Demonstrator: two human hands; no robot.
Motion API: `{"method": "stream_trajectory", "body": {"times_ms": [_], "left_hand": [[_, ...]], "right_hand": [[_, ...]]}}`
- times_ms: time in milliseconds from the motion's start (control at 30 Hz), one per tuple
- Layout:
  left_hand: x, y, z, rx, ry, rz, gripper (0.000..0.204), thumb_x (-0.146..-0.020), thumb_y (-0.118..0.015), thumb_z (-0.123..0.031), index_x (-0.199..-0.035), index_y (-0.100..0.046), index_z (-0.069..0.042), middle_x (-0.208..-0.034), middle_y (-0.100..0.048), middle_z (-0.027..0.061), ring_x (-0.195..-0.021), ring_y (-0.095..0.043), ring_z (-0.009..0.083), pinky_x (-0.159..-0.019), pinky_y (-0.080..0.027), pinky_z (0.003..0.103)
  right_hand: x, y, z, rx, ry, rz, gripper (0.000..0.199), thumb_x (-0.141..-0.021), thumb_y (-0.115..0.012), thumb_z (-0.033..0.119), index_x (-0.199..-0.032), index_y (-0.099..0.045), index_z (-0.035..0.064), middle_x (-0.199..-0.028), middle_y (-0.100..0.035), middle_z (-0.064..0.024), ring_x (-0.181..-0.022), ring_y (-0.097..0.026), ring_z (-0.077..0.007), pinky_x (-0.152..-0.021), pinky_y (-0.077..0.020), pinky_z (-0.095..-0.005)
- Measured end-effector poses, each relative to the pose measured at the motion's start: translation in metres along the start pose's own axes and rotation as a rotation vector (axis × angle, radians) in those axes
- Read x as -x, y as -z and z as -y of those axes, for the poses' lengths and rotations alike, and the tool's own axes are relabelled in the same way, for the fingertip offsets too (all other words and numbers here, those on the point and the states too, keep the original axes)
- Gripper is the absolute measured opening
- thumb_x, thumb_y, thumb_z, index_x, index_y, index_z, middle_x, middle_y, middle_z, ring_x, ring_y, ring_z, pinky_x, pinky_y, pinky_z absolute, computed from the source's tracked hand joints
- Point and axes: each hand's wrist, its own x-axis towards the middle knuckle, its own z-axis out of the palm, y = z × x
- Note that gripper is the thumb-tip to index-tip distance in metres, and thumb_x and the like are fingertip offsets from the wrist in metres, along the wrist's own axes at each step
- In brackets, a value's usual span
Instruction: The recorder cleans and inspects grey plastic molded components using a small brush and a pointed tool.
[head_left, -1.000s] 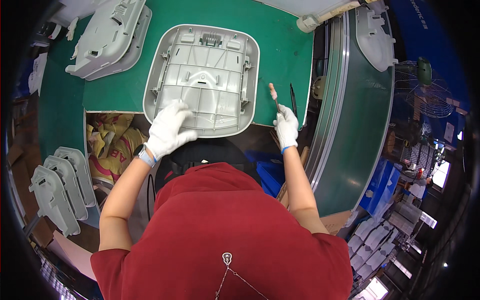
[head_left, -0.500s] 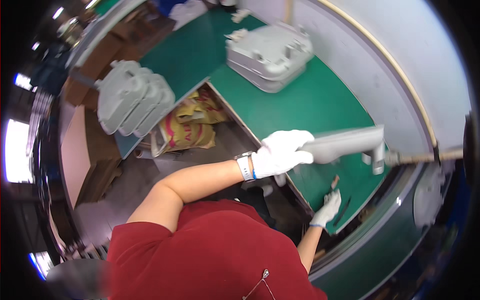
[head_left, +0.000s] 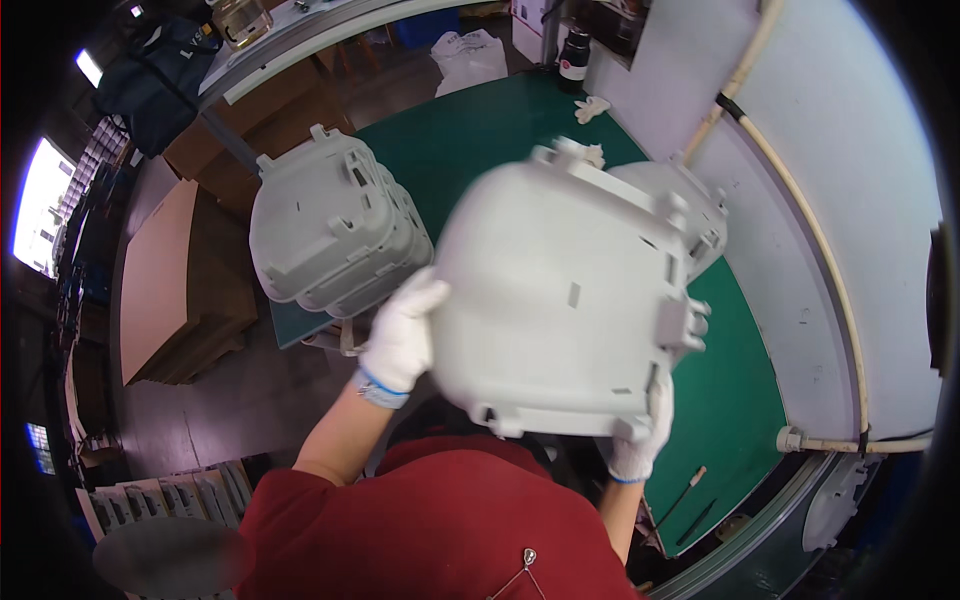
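A large light-grey plastic case shell, with hinge lugs and latch parts along its edges, is raised in front of me and slightly blurred. My left hand, in a white glove, grips its left edge. At the lower right corner my right hand, also gloved, holds the shell, its fingers partly hidden behind it. Behind, another grey shell shows on the green table, mostly covered by the raised one. A stack of similar grey shells is to the left.
A thin tool with a pale handle and a black slim tool lie near the table's right front corner. White gloves and a dark bottle are at the back. Flat cardboard stands left; a pipe runs along the wall.
The shell, seen edge-on in my left hand before, now shows its broad face and is higher and further left. My right hand has left the tools and taken hold of the shell.
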Motion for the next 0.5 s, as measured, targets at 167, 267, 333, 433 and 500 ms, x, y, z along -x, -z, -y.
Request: {"method": "stream_trajectory", "body": {"times_ms": [167, 267, 333, 433, 500], "left_hand": [[0.030, 0.099, -0.148, -0.086, -0.294, -0.271, 0.038, -0.106, -0.053, -0.020, -0.135, -0.061, 0.004, -0.134, -0.067, 0.0137, -0.125, -0.062, 0.0248, -0.112, -0.046, 0.040], [0.064, 0.162, -0.220, -0.170, -0.387, -0.162, 0.042, -0.110, -0.047, -0.026, -0.137, -0.060, 0.003, -0.135, -0.066, 0.0139, -0.127, -0.060, 0.0264, -0.113, -0.044, 0.041], [0.091, 0.190, -0.251, -0.183, -0.383, -0.227, 0.043, -0.111, -0.046, -0.027, -0.139, -0.058, 0.003, -0.137, -0.064, 0.0144, -0.128, -0.059, 0.0273, -0.113, -0.044, 0.043], [0.111, 0.219, -0.282, -0.195, -0.424, -0.421, 0.047, -0.113, -0.041, -0.032, -0.144, -0.053, 0.001, -0.144, -0.059, 0.0160, -0.131, -0.057, 0.0302, -0.113, -0.044, 0.047], [0.109, 0.224, -0.297, -0.171, -0.400, -0.348, 0.048, -0.113, -0.040, -0.033, -0.145, -0.052, 0.001, -0.145, -0.058, 0.0162, -0.133, -0.056, 0.0310, -0.114, -0.043, 0.049]], "right_hand": [[-0.041, -0.211, 0.011, -0.126, -0.251, 0.255, 0.061, -0.099, -0.064, 0.022, -0.152, -0.045, -0.0036, -0.146, -0.055, -0.0147, -0.134, -0.053, -0.0236, -0.112, -0.0420, -0.0356], [-0.064, -0.299, -0.008, 0.007, -0.297, 0.473, 0.075, -0.096, -0.070, 0.037, -0.152, -0.043, -0.0043, -0.145, -0.057, -0.0179, -0.133, -0.055, -0.0272, -0.113, -0.0408, -0.0356], [-0.074, -0.348, -0.026, 0.189, -0.218, 0.593, 0.087, -0.092, -0.072, 0.048, -0.153, -0.042, -0.0047, -0.146, -0.056, -0.0232, -0.135, -0.055, -0.0312, -0.115, -0.0397, -0.0370], [-0.081, -0.404, -0.035, 0.318, -0.202, 0.749, 0.097, -0.088, -0.072, 0.059, -0.154, -0.040, -0.0041, -0.150, -0.052, -0.0284, -0.139, -0.051, -0.0387, -0.116, -0.0392, -0.0409], [-0.089, -0.426, -0.042, 0.406, -0.184, 0.829, 0.098, -0.086, -0.073, 0.060, -0.154, -0.040, -0.0037, -0.147, -0.054, -0.0299, -0.138, -0.052, -0.0424, -0.116, -0.0404, -0.0433]]}}
